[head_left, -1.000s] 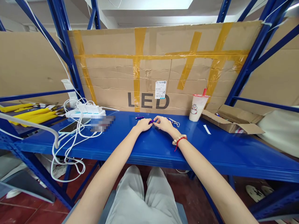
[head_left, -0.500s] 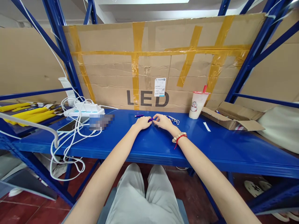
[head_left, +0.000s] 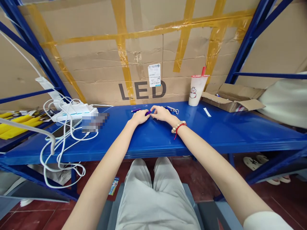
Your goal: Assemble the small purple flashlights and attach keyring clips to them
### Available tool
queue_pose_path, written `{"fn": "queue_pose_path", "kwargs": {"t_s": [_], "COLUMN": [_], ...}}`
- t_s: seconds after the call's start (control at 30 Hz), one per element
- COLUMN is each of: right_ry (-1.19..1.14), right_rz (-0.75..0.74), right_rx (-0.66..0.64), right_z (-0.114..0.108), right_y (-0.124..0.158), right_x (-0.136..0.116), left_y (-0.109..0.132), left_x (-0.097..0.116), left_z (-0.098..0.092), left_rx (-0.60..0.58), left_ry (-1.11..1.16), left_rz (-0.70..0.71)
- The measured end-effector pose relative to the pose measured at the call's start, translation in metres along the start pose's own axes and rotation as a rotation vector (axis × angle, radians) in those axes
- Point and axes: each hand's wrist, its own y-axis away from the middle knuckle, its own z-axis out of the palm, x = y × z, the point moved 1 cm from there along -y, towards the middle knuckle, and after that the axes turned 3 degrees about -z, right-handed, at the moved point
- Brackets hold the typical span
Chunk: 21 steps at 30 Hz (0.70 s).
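In the head view, seated at a blue table (head_left: 227,131), with both bare arms stretched forward and drawing together toward the far middle of the tabletop. Reaching from the near left with the left hand (head_left: 141,117), palm down and low, with fingers together and clamped on a purple tube (head_left: 148,113). Reaching from the near right with the right hand (head_left: 160,112), bent leftward at the wrist below a bead bracelet (head_left: 177,127), with thumb and forefinger curved toward each other at the tube's right end; cannot tell whether pinched on it or only resting there.

Held between the two hands, close to the tabletop, with the long axis slanting from near left to far right and the exposed end pointing right. Too small and too covered to tell tip from tail.

Just beyond the left hand, with a similar slant, a second purple tube (head_left: 136,111). Just beyond the right hand, a blue clip (head_left: 169,109). Farther right, a paper strip (head_left: 207,112), a white cup (head_left: 196,91) and an open cardboard box (head_left: 224,104).
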Motion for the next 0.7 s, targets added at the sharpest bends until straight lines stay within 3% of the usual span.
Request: {"fn": "queue_pose_path", "kwargs": {"t_s": [0.7], "right_ry": [0.015], "right_rz": [-0.044], "right_rx": [0.029], "right_z": [-0.008], "right_y": [0.005], "right_x": [-0.0037], "left_y": [-0.0048], "left_x": [0.0012], "left_z": [-0.0025], "left_rx": [0.027], "left_ry": [-0.036], "left_rz": [-0.038]}}
